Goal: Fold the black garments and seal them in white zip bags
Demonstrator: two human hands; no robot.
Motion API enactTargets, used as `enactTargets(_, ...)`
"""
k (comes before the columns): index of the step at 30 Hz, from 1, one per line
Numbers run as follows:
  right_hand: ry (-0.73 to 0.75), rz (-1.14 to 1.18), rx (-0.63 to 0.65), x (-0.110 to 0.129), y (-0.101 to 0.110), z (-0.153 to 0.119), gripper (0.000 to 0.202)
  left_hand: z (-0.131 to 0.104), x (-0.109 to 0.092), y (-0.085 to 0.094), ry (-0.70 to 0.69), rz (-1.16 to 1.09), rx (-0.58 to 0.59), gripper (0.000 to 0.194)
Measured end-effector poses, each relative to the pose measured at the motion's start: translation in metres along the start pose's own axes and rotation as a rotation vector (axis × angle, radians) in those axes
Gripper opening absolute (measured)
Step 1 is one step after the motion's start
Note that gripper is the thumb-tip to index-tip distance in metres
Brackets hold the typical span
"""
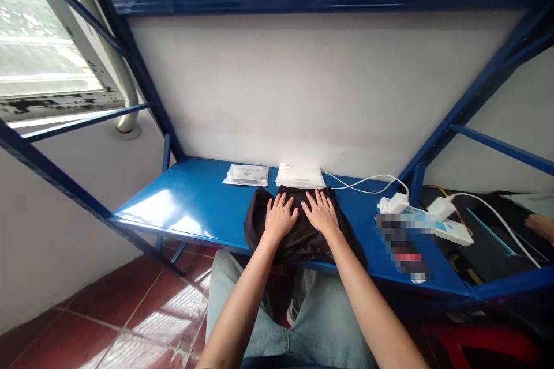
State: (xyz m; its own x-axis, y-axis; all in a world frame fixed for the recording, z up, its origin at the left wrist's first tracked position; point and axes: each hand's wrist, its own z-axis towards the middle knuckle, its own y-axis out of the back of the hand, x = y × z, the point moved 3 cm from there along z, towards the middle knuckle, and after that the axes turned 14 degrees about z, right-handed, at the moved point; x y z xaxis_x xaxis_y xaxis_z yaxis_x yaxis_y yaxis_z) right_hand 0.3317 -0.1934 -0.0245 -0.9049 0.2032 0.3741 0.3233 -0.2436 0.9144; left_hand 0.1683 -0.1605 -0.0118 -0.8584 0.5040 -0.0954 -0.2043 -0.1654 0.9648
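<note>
A dark cloth garment (298, 245) is spread over the front part of the blue table (212, 202), and its near edge hangs at the table's rim. Flat on its left half rests my left hand (280, 216), fingers spread. My right hand (321, 211) lies on the right half of the cloth, its fingers also stretched out and apart. Neither hand grips anything. Just beyond the cloth sit a stack of white packets (299, 176) and, to its left, a single white packet with dark print (246, 174).
A white power strip (445, 229) with plugged-in chargers stands at the right, and a white cable (367, 184) runs from there. Near it is a blurred-out object (400, 245). Blue frame posts (142, 75) rise at both sides. Another person's hand (540, 226) shows at the far right.
</note>
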Motion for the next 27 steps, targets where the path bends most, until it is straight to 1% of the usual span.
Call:
enactTargets(7, 0.052, 0.033, -0.013, -0.001, 0.001, -0.006, 0.059, -0.009, -0.003, 0.008, -0.006, -0.015, -0.039, 0.047)
enactTargets(9, 0.103, 0.057, -0.027, 0.001, 0.003, -0.01, 0.055, -0.013, 0.001, 0.013, 0.006, -0.013, -0.057, 0.042)
enactTargets(10, 0.151, 0.079, -0.039, 0.003, 0.004, -0.012, 0.053, -0.016, 0.005, 0.016, 0.015, -0.014, -0.067, 0.038)
enactTargets(12, 0.263, 0.138, -0.031, 0.01, 0.005, -0.018, 0.054, -0.024, 0.021, 0.022, 0.041, -0.014, -0.085, 0.032)
enactTargets(14, 0.326, 0.185, 0.055, 0.016, 0.004, -0.024, 0.058, -0.034, 0.046, 0.028, 0.082, -0.001, -0.083, 0.034)
enactTargets(16, 0.304, 0.191, 0.172, 0.02, 0.001, -0.029, 0.062, -0.045, 0.072, 0.03, 0.149, 0.023, -0.047, 0.044)
enactTargets(17, 0.285, 0.185, 0.212, 0.021, 0.0, -0.031, 0.063, -0.051, 0.084, 0.029, 0.175, 0.033, -0.022, 0.051)
enactTargets(19, 0.265, 0.173, 0.243, 0.022, -0.001, -0.033, 0.062, -0.059, 0.099, 0.027, 0.19, 0.037, 0.017, 0.058)
enactTargets(21, 0.27, 0.172, 0.244, 0.021, -0.002, -0.032, 0.061, -0.063, 0.103, 0.026, 0.171, 0.024, 0.026, 0.059)
enactTargets(23, 0.281, 0.175, 0.228, 0.018, -0.004, -0.031, 0.059, -0.067, 0.102, 0.026, 0.17, -0.007, 0.016, 0.058)
enactTargets(25, 0.293, 0.181, 0.207, 0.014, -0.007, -0.031, 0.058, -0.07, 0.1, 0.026, 0.186, -0.066, -0.011, 0.054)
enactTargets(27, 0.308, 0.199, 0.186, 0.011, -0.007, -0.032, 0.057, -0.074, 0.103, 0.029, 0.207, -0.167, -0.06, 0.046)
